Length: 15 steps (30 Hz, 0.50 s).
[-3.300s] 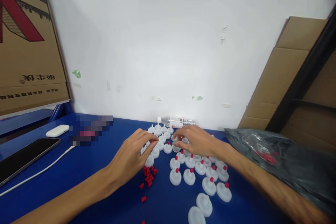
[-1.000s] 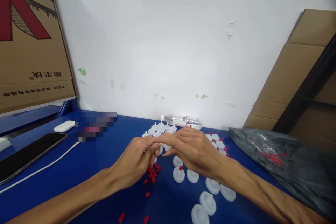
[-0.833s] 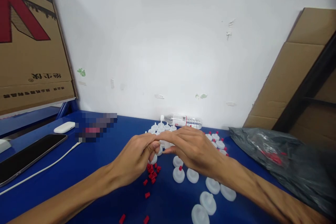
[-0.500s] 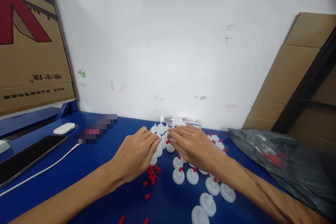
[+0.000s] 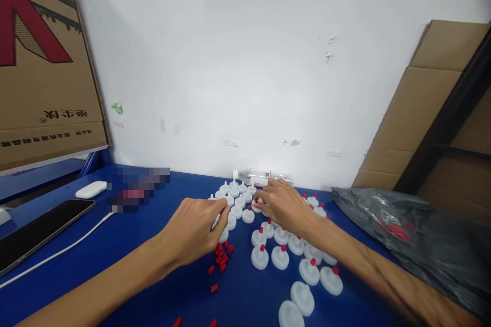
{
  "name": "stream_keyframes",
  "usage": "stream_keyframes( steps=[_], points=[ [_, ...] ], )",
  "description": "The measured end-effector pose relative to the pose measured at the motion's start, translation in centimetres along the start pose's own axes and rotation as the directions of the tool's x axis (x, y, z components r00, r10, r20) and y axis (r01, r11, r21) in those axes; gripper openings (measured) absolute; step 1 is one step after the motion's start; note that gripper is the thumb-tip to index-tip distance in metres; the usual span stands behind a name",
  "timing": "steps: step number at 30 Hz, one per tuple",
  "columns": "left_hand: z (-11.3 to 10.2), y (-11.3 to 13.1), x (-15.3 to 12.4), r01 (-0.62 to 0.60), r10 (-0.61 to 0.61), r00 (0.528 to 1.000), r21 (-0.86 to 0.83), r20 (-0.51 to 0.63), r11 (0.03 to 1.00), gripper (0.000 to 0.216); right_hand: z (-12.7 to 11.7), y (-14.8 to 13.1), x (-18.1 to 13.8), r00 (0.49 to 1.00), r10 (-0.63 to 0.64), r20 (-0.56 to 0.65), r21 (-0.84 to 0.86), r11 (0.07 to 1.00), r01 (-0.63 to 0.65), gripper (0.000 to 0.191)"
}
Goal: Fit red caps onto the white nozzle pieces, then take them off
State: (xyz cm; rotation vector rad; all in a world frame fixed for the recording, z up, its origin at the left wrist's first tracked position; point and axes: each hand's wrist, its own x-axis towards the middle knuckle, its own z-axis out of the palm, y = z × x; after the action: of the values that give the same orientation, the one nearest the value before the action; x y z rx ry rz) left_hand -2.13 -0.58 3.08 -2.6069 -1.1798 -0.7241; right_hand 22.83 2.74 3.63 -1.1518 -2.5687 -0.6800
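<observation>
Right grip [image 5: 286, 207]: fingers curled, thumb and fingertips close together at a white disc [image 5: 256, 208] whose red tip shows between them; I cannot tell whether they bear its weight. Left grip [image 5: 197, 222]: thumb and forefinger drawn nearly together at the edge of the uncapped group; contents, if any, hidden by my own fingers.

Step in hand, as I judge it: handling one capped disc. Recommended practice: steady the disc by its broad base, keep the spout upright, press any cap straight down its axis, and release without dragging neighbours. The left pinch should stay light, since small caps would likely slip or roll.

Condition of pieces: translucent white, round, broad-based, narrowing to a central spout. Uncapped discs [image 5: 236, 211] sit crowded toward the bench's [image 5: 126, 225] far edge, left of my right grip. Capped discs [image 5: 260, 259] spread from there toward the near edge, each with a short red tip. Of two discs nearest that edge, one shows a bare spout. Loose red caps [image 5: 214, 288] lie in a small heap, with strays nearer the near edge. A clear bottle [image 5: 259, 177] lies along the far edge.
</observation>
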Motion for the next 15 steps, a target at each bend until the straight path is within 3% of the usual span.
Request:
stream_keyframes(
  steps=[9,15],
  points=[
    [0.2,-0.8,0.4,0.038,-0.049,0.995,0.125,0.086,0.991,0.033,1.1,0.4,0.0,0.998,0.041,0.053,-0.035,0.999,-0.039,0.016],
    [0.1,-0.8,0.3,0.037,-0.05,0.995,0.141,0.086,0.989,0.032,1.4,0.5,-0.1,0.997,-0.04,0.062,0.007,0.999,0.039,0.018]
  ],
)
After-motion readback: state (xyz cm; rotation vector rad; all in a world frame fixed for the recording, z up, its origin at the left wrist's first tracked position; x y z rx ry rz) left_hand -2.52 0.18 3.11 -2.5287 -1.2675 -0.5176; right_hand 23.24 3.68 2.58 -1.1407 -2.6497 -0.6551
